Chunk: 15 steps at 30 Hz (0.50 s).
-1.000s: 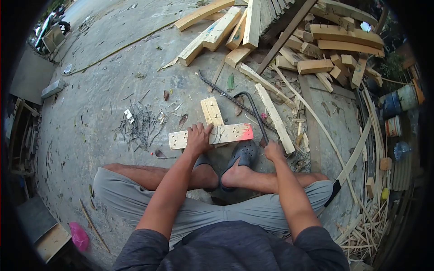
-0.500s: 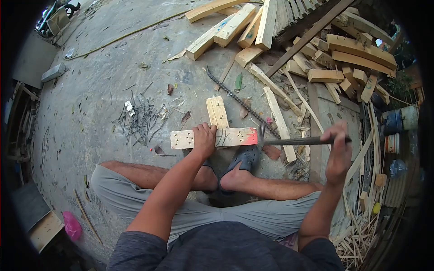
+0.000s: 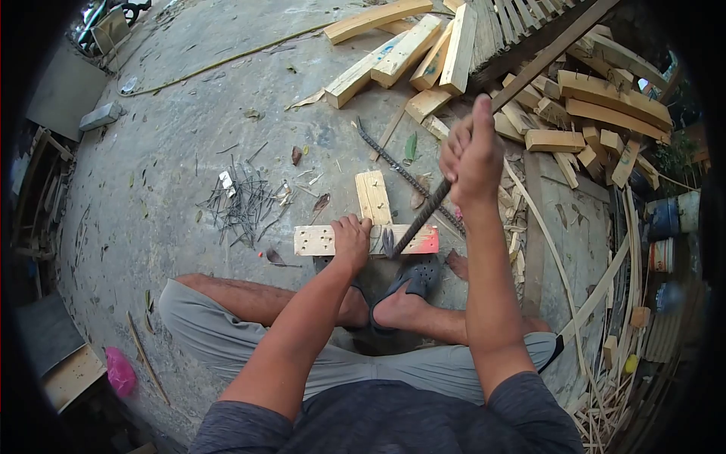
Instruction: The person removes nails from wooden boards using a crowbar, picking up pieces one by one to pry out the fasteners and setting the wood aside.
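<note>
A short wooden board (image 3: 314, 240) with nail holes and a red-painted right end lies crosswise before my feet. My left hand (image 3: 352, 240) is closed over its middle, fingers at the far edge. A second wood block (image 3: 371, 195) extends away from behind the board, with nail marks near its lower end. My right hand (image 3: 475, 159) is wrapped around a claw hammer (image 3: 418, 225) with a dark, ribbed metal handle. The handle slants down left, and its forked head is at the board, just right of my left hand. Whether the claw grips a nail is too small to tell.
Loose nails (image 3: 240, 203) lie in a heap on the concrete to the left. A ribbed steel bar (image 3: 397, 168) lies beyond the block. Timber pieces (image 3: 408, 51) are piled at the back and right, with thin wood strips (image 3: 597, 340) at far right.
My right hand has swung left and away from me, bringing the hammer from the board's red end to near its middle. The handle now stands more steeply. My left hand stays on the board.
</note>
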Available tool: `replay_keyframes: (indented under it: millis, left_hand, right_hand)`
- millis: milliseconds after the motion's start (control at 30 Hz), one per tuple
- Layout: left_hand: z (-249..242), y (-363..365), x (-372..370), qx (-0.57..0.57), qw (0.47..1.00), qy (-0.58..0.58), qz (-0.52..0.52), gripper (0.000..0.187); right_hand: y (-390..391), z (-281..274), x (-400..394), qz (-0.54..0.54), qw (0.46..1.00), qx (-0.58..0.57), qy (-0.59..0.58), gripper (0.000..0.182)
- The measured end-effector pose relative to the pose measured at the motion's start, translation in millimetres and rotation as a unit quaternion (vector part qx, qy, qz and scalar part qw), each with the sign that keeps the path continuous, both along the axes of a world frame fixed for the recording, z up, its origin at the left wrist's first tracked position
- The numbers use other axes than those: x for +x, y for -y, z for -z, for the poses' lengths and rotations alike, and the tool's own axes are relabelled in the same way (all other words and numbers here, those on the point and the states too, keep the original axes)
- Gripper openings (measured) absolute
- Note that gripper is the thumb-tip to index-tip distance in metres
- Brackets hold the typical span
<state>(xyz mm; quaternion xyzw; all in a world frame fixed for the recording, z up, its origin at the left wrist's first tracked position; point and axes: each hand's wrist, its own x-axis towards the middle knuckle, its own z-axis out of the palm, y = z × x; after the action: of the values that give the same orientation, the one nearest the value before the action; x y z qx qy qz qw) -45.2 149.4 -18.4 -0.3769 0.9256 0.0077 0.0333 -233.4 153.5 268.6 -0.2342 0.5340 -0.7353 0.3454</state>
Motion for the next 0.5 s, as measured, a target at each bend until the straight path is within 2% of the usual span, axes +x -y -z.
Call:
replay_keyframes:
  millis: [100, 200, 233, 333, 433, 500]
  left_hand:
    - [2, -5, -1, 0.005, 1.0, -0.001, -0.006, 0.021]
    - [1, 6, -7, 0.021, 1.0, -0.006, -0.012, 0.02]
    - [2, 3, -4, 0.036, 0.999, -0.003, -0.013, 0.02]
    - [2, 0, -2, 0.029, 0.999, 0.011, 0.011, 0.02]
    - [-4, -6, 5, -0.023, 0.999, 0.015, 0.033, 0.025]
    - [-13, -9, 10, 0.052, 0.997, 0.035, 0.036, 0.04]
  right_hand:
    - [32, 1, -6, 0.045, 0.999, 0.01, -0.026, 0.06]
    - [31, 7, 4, 0.032, 0.997, 0.001, -0.068, 0.059]
    - [18, 8, 15, 0.005, 0.995, -0.027, -0.091, 0.058]
    - [-48, 30, 53, -0.047, 0.955, -0.134, -0.261, 0.058]
    - [-102, 27, 92, -0.051, 0.929, -0.234, -0.282, 0.056]
    - [-124, 26, 106, -0.092, 0.899, -0.22, -0.367, 0.057]
